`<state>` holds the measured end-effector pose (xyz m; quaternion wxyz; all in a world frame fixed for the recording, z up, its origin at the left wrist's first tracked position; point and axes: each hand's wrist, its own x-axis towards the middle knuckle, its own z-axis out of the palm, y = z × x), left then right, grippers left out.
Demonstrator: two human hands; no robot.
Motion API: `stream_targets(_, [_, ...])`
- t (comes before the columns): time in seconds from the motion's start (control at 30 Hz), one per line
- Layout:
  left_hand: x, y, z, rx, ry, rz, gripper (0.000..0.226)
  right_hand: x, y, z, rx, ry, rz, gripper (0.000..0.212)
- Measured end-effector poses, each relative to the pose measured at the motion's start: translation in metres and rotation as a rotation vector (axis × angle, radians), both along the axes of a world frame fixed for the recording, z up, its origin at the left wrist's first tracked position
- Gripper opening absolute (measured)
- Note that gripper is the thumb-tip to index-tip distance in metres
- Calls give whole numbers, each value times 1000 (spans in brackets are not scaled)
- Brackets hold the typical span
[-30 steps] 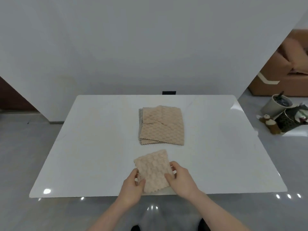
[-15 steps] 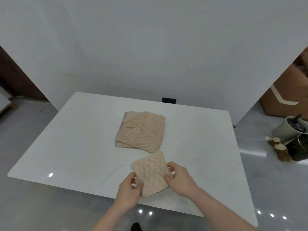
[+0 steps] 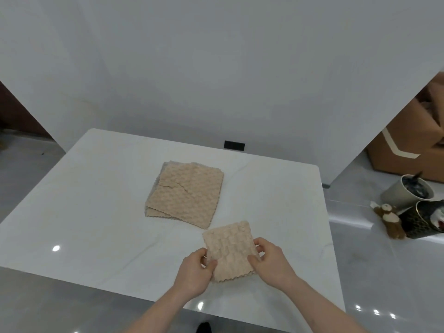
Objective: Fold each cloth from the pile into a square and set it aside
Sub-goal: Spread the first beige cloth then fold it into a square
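Near the front edge of the white table, both hands hold one folded cloth, which is already a small square. The left hand pinches its left side, thumb on top and fingers under. The right hand grips the right side the same way, with fingers curled around the edge. The cloth seems a little lifted at the near side; I cannot tell if its far edge touches the table. Just beyond it, near the middle of the table, lies the pile of unfolded cloths, apart from the held one.

I think the step now is to put this square aside. To do it well, the person should keep both grips firm so the layers do not slide open, move it flat to a free part of the table well apart from the pile, lay it down with edges together, and press it lightly before letting go. The thick, bumpy fabric may spring open otherwise.
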<state>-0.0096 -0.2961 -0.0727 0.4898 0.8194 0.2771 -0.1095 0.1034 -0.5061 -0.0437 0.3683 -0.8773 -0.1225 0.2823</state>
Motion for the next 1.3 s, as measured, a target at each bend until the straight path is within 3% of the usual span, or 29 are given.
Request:
stream_targets(0.23, [42, -41, -6, 56, 25, 61, 36, 59, -34, -7, -14, -2, 78, 14])
stream_targets(0.7, [90, -222, -6, 77, 52, 330, 40, 153, -171, -9, -47, 51, 283, 16])
stream_targets(0.9, [96, -226, -3, 138, 106, 373, 28, 158, -169, -8, -68, 27, 316, 13])
stream_targets(1.3, [141, -231, -13, 111, 94, 373, 32, 202, -176, -15, -118, -39, 333, 13])
